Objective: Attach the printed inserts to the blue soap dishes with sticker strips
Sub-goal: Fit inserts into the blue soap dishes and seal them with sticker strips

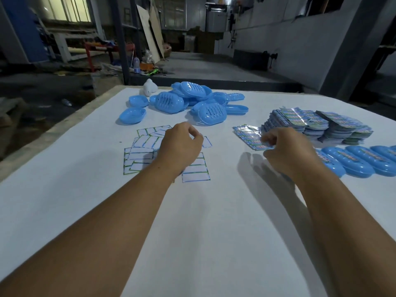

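Left hand (181,146) hovers with curled fingers over the scattered white, green-edged sticker sheets (145,155); can't tell if it's pinching one. Right hand (285,151) pinches a glossy printed insert sheet (249,136) beside the insert stacks (317,123), and loose blue plastic soap dishes (188,101) are piled at the far side of the white table (192,221).

Both forearms extend over the table (64,200); left hand (180,146) fingers curled, right hand (287,151) fingers curled, knuckles up.

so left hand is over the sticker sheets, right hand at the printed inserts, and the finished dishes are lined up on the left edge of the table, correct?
Not the last part. The head view shows the finished dishes lined up at the right edge of the table, below the insert stacks. The left hand over the sticker sheets and the right hand at the printed inserts are correct.
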`<action>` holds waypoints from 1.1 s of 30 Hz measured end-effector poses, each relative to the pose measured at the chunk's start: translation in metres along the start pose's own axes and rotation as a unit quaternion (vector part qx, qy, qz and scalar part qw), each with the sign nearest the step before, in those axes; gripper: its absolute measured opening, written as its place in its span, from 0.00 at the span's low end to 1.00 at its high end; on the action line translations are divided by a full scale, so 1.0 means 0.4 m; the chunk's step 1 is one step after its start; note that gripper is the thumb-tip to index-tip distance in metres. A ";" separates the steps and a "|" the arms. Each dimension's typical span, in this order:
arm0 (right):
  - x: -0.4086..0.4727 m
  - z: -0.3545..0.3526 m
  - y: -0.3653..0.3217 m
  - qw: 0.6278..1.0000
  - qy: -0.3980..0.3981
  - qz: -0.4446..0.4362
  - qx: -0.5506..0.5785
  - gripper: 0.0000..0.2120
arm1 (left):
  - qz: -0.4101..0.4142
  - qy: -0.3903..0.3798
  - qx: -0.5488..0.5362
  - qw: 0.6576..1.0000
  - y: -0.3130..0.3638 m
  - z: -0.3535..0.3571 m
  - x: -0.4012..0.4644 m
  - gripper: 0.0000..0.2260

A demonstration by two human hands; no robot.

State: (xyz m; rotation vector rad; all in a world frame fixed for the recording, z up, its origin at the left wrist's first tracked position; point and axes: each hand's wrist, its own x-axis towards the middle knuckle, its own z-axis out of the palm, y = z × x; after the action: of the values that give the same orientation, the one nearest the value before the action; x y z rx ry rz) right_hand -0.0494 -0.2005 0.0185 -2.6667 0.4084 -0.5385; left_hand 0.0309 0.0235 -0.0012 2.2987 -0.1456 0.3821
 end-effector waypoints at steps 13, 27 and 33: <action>-0.025 0.052 -0.070 0.978 0.048 -0.089 0.182 0.10 | -0.099 0.038 0.344 0.933 -0.226 -0.172 0.169 0.21; -0.020 0.064 -0.076 0.968 0.040 -0.094 0.228 0.10 | 0.000 0.155 0.205 0.966 -0.193 -0.155 0.149 0.12; -0.027 0.071 -0.088 0.967 0.017 -0.112 0.228 0.16 | 0.101 0.015 -0.024 0.994 -0.086 -0.117 0.067 0.08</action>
State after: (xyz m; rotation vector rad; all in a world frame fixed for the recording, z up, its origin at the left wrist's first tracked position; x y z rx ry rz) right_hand -0.0397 -0.1570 0.0060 -2.2686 -0.0163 -0.6549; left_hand 0.0533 0.0814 0.0136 2.2364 -0.3702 0.5100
